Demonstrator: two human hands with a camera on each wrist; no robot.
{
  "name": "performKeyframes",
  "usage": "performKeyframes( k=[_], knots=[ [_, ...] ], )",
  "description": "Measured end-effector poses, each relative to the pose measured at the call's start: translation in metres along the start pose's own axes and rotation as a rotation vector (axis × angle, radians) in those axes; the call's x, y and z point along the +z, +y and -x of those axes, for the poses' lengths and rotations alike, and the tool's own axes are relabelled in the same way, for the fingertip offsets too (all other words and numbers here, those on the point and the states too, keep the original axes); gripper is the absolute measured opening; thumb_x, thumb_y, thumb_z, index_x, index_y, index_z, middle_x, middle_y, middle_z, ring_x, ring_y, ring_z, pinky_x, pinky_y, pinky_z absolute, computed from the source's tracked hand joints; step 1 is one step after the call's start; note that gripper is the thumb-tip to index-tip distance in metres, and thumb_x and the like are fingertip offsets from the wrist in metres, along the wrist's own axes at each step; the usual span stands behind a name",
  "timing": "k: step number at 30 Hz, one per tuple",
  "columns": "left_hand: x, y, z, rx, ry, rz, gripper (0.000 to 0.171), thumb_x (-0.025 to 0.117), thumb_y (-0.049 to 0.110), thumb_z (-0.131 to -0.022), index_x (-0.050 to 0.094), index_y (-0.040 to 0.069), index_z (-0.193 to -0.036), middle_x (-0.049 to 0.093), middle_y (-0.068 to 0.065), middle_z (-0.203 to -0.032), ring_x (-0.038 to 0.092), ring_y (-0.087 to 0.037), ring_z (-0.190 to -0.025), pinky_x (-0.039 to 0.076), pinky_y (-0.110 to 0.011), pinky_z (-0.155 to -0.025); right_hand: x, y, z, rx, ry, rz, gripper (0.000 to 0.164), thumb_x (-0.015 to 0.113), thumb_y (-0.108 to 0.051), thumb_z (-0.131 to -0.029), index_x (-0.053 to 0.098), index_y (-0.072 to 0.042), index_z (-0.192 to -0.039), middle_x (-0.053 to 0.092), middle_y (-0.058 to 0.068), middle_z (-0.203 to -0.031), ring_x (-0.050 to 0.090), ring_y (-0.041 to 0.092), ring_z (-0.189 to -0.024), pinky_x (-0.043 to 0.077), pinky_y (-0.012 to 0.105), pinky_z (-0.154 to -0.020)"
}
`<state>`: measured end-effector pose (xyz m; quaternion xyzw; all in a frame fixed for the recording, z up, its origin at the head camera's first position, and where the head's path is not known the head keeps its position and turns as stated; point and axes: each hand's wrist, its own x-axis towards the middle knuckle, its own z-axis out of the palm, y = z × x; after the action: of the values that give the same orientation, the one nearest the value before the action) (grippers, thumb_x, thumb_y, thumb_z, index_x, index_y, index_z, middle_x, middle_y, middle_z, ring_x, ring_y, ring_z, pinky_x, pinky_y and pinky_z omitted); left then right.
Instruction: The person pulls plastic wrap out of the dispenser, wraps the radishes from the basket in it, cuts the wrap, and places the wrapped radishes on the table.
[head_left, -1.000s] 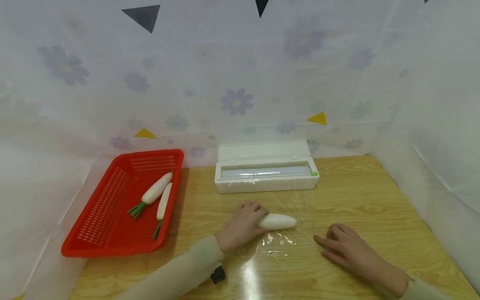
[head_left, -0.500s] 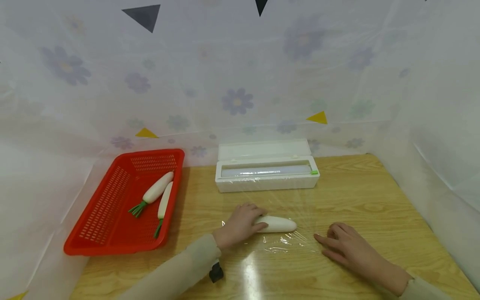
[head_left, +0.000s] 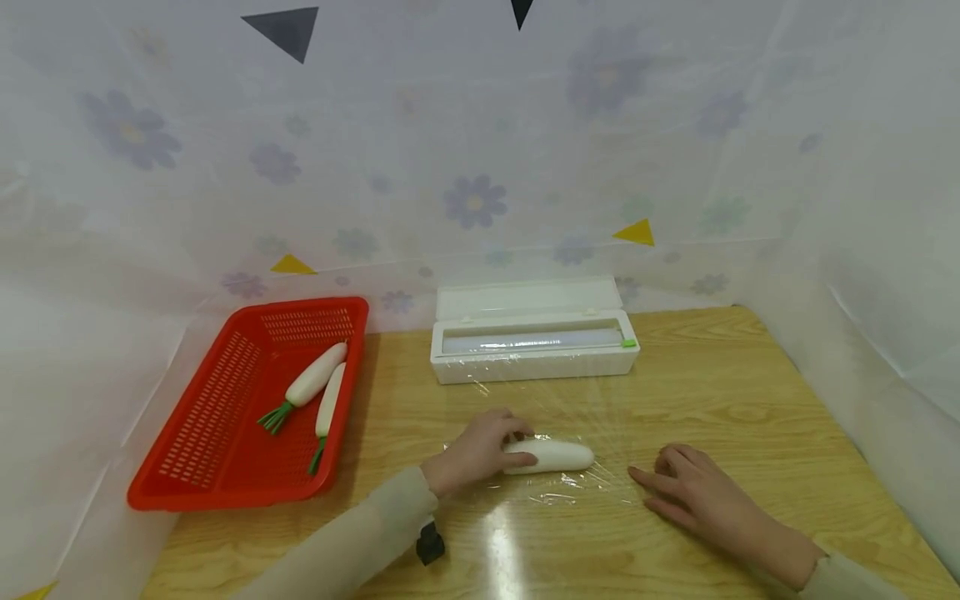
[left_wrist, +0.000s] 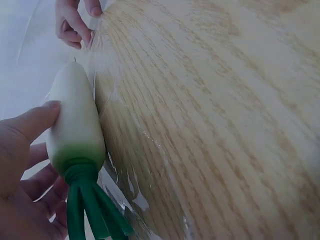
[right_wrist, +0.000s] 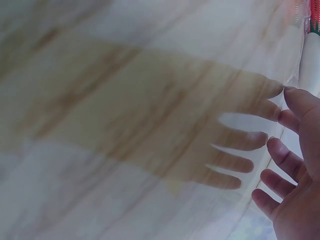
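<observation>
A white radish (head_left: 555,456) with green stalks (left_wrist: 94,210) lies on a clear sheet of cling film (head_left: 551,492), which reaches back to the white film box (head_left: 536,367). My left hand (head_left: 480,450) grips the stalk end of the radish, thumb on the near side and fingers on the far side. Past the tip of the radish, my right hand (head_left: 697,500) rests low, its fingertips at the film's right edge. In the right wrist view the fingers of that hand (right_wrist: 295,165) are loosely bent and spread, thumb and forefinger apart.
Left of the hands stands a red plastic basket (head_left: 225,492) holding two more white radishes (head_left: 318,375). The film box has its lid raised, with a roll (head_left: 532,342) inside. A wooden table (head_left: 750,392) lies below, with pale flowered sheeting (head_left: 472,125) around it.
The radish and my left hand have moved a little toward the body, and the film shows more creases around the radish. My right hand has stayed in place.
</observation>
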<state>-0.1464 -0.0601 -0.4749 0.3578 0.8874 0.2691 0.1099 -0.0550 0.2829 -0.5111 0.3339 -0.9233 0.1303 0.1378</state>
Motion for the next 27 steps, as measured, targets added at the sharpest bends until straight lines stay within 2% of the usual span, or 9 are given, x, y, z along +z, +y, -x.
performKeyframes(
  k=[4, 7, 9, 13, 16, 19, 22, 27],
  knots=[
    [0.0, -0.001, 0.0, 0.031, -0.047, -0.035, 0.042, 0.067, 0.046, -0.082, 0.068, 0.016, -0.112, 0.064, 0.008, -0.096, 0.053, -0.003, -0.081, 0.042, -0.018, -0.068, 0.001, 0.001, 0.0, 0.005, -0.003, 0.003, 0.046, 0.075, -0.034, -0.077, 0.064, -0.026, -0.122, 0.043, -0.016, -0.095, 0.038, 0.004, -0.086, 0.037, 0.029, -0.071],
    [0.001, -0.002, 0.001, 0.051, -0.052, -0.048, 0.042, 0.065, 0.048, -0.083, 0.068, 0.017, -0.111, 0.066, 0.008, -0.099, 0.054, -0.002, -0.083, 0.043, -0.018, -0.071, 0.001, 0.001, 0.0, 0.003, -0.003, 0.002, 0.046, 0.075, -0.034, -0.078, 0.064, -0.026, -0.122, 0.044, -0.016, -0.095, 0.039, 0.005, -0.087, 0.037, 0.029, -0.071],
    [0.001, -0.002, 0.001, 0.052, -0.027, -0.037, 0.042, 0.064, 0.048, -0.084, 0.067, 0.018, -0.112, 0.066, 0.009, -0.101, 0.054, -0.002, -0.085, 0.044, -0.019, -0.073, 0.001, 0.001, 0.0, 0.003, -0.004, 0.004, 0.046, 0.074, -0.034, -0.078, 0.064, -0.026, -0.122, 0.044, -0.016, -0.095, 0.039, 0.005, -0.087, 0.037, 0.03, -0.071],
    [0.0, -0.002, 0.001, 0.06, 0.075, -0.051, 0.043, 0.066, 0.046, -0.084, 0.065, 0.017, -0.115, 0.063, 0.007, -0.102, 0.054, -0.006, -0.09, 0.044, -0.023, -0.078, 0.001, 0.001, 0.0, 0.004, -0.011, 0.007, 0.046, 0.074, -0.034, -0.078, 0.064, -0.026, -0.122, 0.044, -0.016, -0.095, 0.039, 0.005, -0.087, 0.037, 0.03, -0.072],
    [0.002, -0.002, 0.0, 0.055, 0.137, -0.123, 0.044, 0.067, 0.046, -0.082, 0.063, 0.017, -0.116, 0.062, 0.007, -0.104, 0.053, -0.01, -0.094, 0.042, -0.028, -0.084, 0.001, 0.001, 0.0, 0.009, -0.015, 0.003, 0.046, 0.074, -0.034, -0.078, 0.064, -0.027, -0.122, 0.044, -0.017, -0.095, 0.038, 0.004, -0.087, 0.037, 0.03, -0.072],
    [0.004, -0.001, -0.001, 0.05, 0.158, -0.195, 0.045, 0.068, 0.048, -0.081, 0.063, 0.019, -0.115, 0.061, 0.007, -0.106, 0.053, -0.011, -0.097, 0.041, -0.032, -0.088, 0.001, 0.0, 0.0, 0.017, -0.018, -0.005, 0.046, 0.074, -0.034, -0.079, 0.063, -0.027, -0.123, 0.044, -0.017, -0.096, 0.038, 0.004, -0.088, 0.037, 0.029, -0.072],
    [-0.004, 0.006, -0.002, 0.043, 0.127, -0.195, 0.044, 0.068, 0.049, -0.08, 0.064, 0.02, -0.114, 0.062, 0.008, -0.106, 0.053, -0.011, -0.097, 0.04, -0.033, -0.088, 0.0, -0.001, 0.0, 0.027, -0.024, -0.006, 0.046, 0.073, -0.034, -0.079, 0.063, -0.027, -0.123, 0.044, -0.017, -0.096, 0.038, 0.004, -0.088, 0.037, 0.03, -0.073],
    [-0.037, 0.016, -0.006, 0.018, 0.07, -0.043, 0.039, 0.072, 0.044, -0.079, 0.066, 0.02, -0.109, 0.063, 0.01, -0.098, 0.054, -0.006, -0.083, 0.044, -0.024, -0.073, -0.001, -0.001, 0.0, 0.032, -0.022, -0.002, 0.046, 0.074, -0.033, -0.078, 0.063, -0.027, -0.122, 0.044, -0.016, -0.096, 0.039, 0.005, -0.088, 0.037, 0.03, -0.073]
  ],
)
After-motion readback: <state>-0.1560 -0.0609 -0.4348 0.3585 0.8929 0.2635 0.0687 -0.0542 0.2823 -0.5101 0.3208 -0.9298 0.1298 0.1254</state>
